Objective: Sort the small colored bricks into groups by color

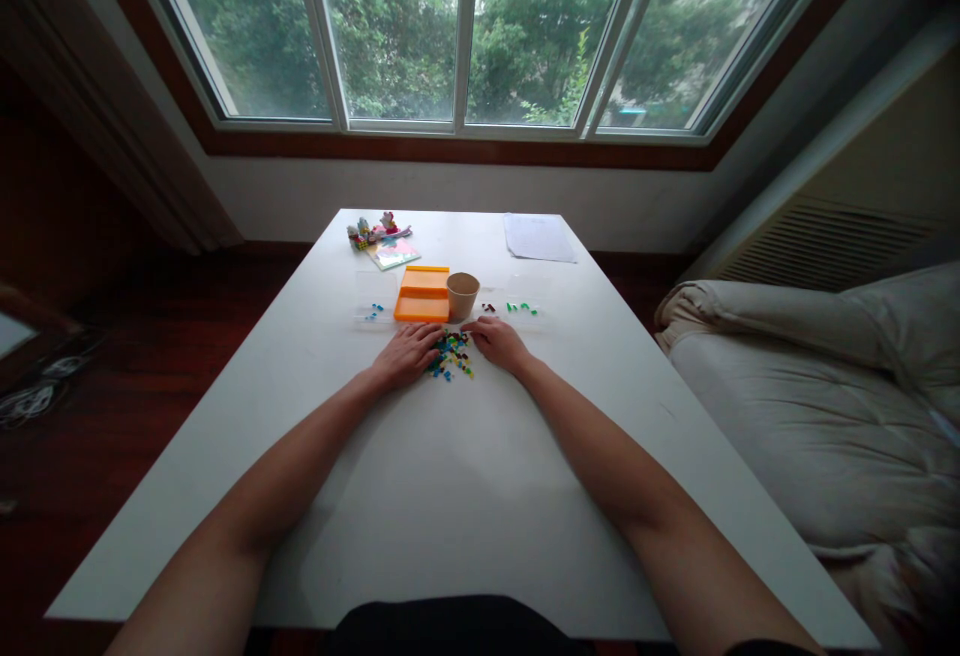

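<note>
A pile of small toy building bricks (452, 354) in blue, green, yellow, dark red and white lies loose on the white table. My left hand (407, 352) rests palm down along the pile's left side, fingers stretched out and touching the nearest bricks. From the right, my right hand (498, 341) reaches to the pile's upper edge with its fingers drawn together; whatever is between the fingertips is too small to name. Just beyond the hands stand an orange plastic tray (422, 316) and a brown paper cup (463, 296).
Blue bricks (374, 311) lie left of the tray; dark red bricks (489, 308) and green bricks (522, 308) lie right of the cup. Farther back are toy figures (375, 230), a booklet (394, 254) and paper sheets (538, 238). A sofa (810, 406) flanks the table (480, 496).
</note>
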`<state>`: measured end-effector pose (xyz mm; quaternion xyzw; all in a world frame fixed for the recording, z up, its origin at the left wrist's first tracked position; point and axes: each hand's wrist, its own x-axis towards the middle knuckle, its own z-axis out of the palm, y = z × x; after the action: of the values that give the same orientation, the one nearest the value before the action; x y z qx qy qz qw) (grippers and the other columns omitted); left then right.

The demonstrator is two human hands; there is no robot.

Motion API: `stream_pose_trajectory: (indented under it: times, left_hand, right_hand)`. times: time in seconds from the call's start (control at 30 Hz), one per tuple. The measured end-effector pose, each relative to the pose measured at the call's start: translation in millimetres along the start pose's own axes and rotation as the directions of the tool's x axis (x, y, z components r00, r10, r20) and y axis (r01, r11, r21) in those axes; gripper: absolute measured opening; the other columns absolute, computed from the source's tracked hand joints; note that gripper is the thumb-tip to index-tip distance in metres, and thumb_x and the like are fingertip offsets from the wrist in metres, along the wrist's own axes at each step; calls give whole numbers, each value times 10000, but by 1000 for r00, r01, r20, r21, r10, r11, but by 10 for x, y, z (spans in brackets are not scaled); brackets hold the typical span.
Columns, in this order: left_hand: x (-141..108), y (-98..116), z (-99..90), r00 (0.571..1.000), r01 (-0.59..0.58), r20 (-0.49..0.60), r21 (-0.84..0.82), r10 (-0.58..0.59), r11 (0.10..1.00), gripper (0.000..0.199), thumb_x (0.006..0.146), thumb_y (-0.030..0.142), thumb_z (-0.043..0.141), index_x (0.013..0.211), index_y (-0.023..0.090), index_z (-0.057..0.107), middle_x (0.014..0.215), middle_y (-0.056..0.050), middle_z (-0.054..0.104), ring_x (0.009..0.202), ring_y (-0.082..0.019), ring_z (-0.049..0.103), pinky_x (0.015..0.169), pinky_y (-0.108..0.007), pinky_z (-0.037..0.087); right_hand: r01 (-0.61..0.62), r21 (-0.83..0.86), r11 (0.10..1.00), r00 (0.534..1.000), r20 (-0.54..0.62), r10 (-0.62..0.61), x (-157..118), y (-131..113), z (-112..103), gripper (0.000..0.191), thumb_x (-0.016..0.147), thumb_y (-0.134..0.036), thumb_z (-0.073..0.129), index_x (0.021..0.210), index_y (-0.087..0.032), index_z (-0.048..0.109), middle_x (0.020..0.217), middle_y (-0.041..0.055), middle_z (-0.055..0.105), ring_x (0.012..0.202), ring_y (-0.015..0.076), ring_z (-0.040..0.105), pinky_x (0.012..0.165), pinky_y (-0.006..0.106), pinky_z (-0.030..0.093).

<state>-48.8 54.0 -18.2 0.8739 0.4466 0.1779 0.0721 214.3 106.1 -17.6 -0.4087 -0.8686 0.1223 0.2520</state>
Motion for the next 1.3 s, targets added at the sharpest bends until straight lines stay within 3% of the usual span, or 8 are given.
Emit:
stream_pose_trajectory:
  times: [0.33,0.53,0.67,0.77,0.87,1.07,1.17,1.3]
  left_hand:
    - [36,76,2,992,-95,74,-47,98,994,536,1015,387,390,1540,285,358,1603,-42,344,1480,-231,295,1233,-445,207]
    - [14,161,-68,979,-188,44,-172,198,967,471,1016,330,380,1477,284,467,1520,-39,472,1402,-214,417,1211,-402,290]
    - [4,138,-90,993,-113,-62,-239,101,964,434,978,268,425,1389,246,562,1427,-60,557,1297,-223,512,1135,-379,399]
    - [17,91,-80,992,10,-120,-201,-35,980,382,954,252,455,1296,239,627,1331,-64,611,1220,-235,548,1084,-393,437]
    - [35,76,-63,983,99,-142,-124,-116,987,345,953,268,472,1242,241,658,1246,-67,634,1171,-241,552,1057,-406,441]
    - [83,118,-44,992,84,-101,22,-81,996,405,987,384,447,1337,255,604,1210,-97,600,1098,-260,535,1029,-458,412]
    - [135,108,-60,995,76,-63,67,-71,995,418,977,278,429,1365,277,584,1199,-95,589,1068,-254,538,989,-431,424]
    - [246,84,-133,998,56,35,95,-59,994,604,848,79,470,1393,323,563,1154,-81,586,1044,-242,554,904,-357,451]
  right_hand:
    - [-31,-119,992,999,12,33,22,-45,45,361,970,-207,476,1247,-290,693,970,63,679,948,198,615,856,278,453]
    - [-42,-119,992,999,21,45,67,-68,84,399,946,-172,481,1258,-304,693,980,59,693,950,205,624,876,288,458]
    - [-6,-50,999,997,71,10,111,-84,102,439,929,-135,487,1283,-312,675,1109,44,701,1000,201,626,934,294,455]
    - [-44,9,999,999,1,44,109,-81,96,437,942,-143,473,1323,-281,636,1217,52,677,1066,207,615,966,307,452]
    - [-81,5,997,996,-28,81,89,-66,94,347,958,-182,479,1228,-237,691,1147,76,690,1045,212,617,947,309,458]
    - [-101,71,992,986,-125,110,63,2,117,279,946,-175,497,1081,-236,734,1064,57,712,995,205,634,918,306,471]
    - [-114,107,988,974,-182,132,41,74,104,258,919,-145,509,1008,-229,736,999,40,726,944,195,647,893,299,477]
    - [-134,115,984,968,-196,155,16,155,81,243,880,-127,536,963,-235,737,942,24,732,881,186,654,826,288,479]
